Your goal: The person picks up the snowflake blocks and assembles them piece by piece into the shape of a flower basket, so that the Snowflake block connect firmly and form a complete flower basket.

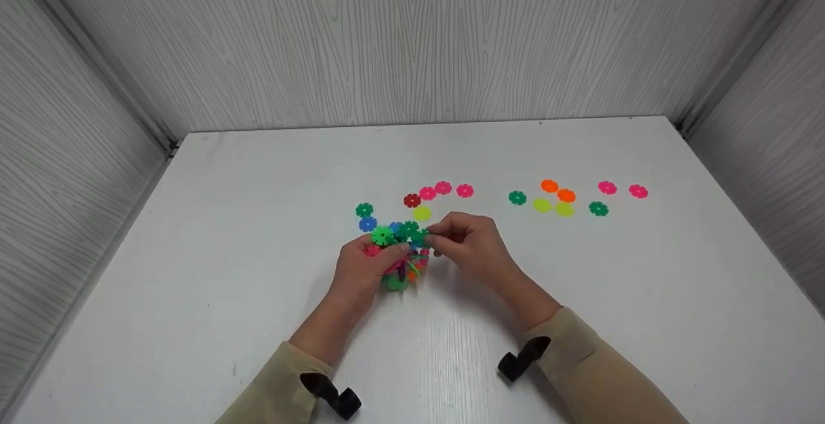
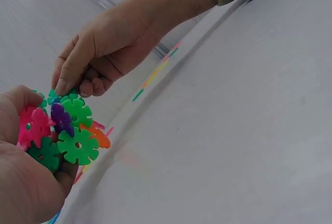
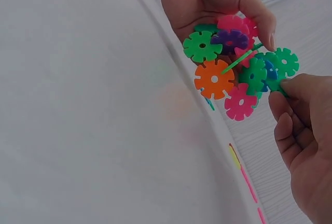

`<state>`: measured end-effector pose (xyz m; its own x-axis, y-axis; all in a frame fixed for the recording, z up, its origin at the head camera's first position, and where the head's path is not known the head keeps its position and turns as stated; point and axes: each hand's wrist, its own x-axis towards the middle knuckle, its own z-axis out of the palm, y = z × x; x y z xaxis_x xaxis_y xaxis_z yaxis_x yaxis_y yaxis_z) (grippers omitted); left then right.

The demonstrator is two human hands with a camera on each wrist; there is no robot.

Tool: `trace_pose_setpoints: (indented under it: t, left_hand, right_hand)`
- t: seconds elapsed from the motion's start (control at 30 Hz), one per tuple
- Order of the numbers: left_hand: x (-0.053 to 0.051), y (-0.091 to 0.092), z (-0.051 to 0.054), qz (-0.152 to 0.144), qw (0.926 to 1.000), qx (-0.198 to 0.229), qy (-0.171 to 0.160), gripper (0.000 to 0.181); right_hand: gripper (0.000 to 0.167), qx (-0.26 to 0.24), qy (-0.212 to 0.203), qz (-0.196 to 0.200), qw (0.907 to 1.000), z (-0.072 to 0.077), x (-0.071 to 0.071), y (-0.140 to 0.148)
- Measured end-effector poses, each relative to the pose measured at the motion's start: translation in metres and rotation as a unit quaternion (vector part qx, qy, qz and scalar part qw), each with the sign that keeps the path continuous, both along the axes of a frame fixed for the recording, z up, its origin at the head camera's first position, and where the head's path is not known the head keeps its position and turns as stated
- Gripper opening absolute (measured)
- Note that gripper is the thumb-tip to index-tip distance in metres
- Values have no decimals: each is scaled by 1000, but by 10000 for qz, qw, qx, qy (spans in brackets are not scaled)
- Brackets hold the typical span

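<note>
My left hand (image 1: 361,269) grips a cluster of interlocked notched plastic discs (image 2: 78,146), in green, pink, purple, orange and blue. In the right wrist view its thumb lies along the near side of the cluster, by an orange disc (image 3: 214,79) and a purple disc (image 3: 230,41). At the cluster's other side my right hand (image 1: 474,247) pinches a green disc (image 3: 277,81) between thumb and forefinger. That disc touches the cluster's edge; whether its slot is joined cannot be seen. Part of the cluster is hidden by the left fingers.
On the white table (image 1: 245,218), behind the hands, lie loose discs: a green one (image 1: 364,209), a blue one (image 1: 367,224), a dark red one (image 1: 412,200), a yellow one (image 1: 422,213) and several pink. Farther right lie more, including an orange disc (image 1: 549,186). Wood-grain panels (image 1: 412,44) enclose the table.
</note>
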<state>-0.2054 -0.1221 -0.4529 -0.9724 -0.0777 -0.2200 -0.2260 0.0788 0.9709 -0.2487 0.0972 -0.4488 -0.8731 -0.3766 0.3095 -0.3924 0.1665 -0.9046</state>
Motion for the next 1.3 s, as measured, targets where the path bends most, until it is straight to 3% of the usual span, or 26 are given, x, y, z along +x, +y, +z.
trace_pose_setpoints:
  t: [0.17,0.33,0.5,0.6,0.73,0.9,1.07,1.3]
  left_hand:
    - [-1,-2,-2,-309,9985,439,84,51]
    - [-3,-5,-3,-772,9878,1350,-86,56]
    - [-1,-7,-2,-1276,9827,1342,-17,64]
    - [1,-6,0,-1338,9820,1334,87,57]
    - [2,-11,4,-1122,9835,1409,155,42]
    - [-1,-33,14,-563,9857,1587,32,41]
    - [0,-67,27,-115,9844,1753,78,36]
    - [6,-108,37,393,9839,1738,117,34]
  right_hand:
    - [10,-140,0,63,9999,1,-3,2]
    - [15,-113,-25,222,9997,3,-7,7]
    - [17,194,62,389,9990,6,-10,8]
    - [17,246,38,460,9986,8,-10,6]
    - [19,87,-150,424,9990,10,-11,4]
    - [19,126,-357,235,9990,14,-21,-6]
    - [18,539,-659,164,9962,18,-38,-29]
    - [25,1379,-879,357,9859,15,-55,-66]
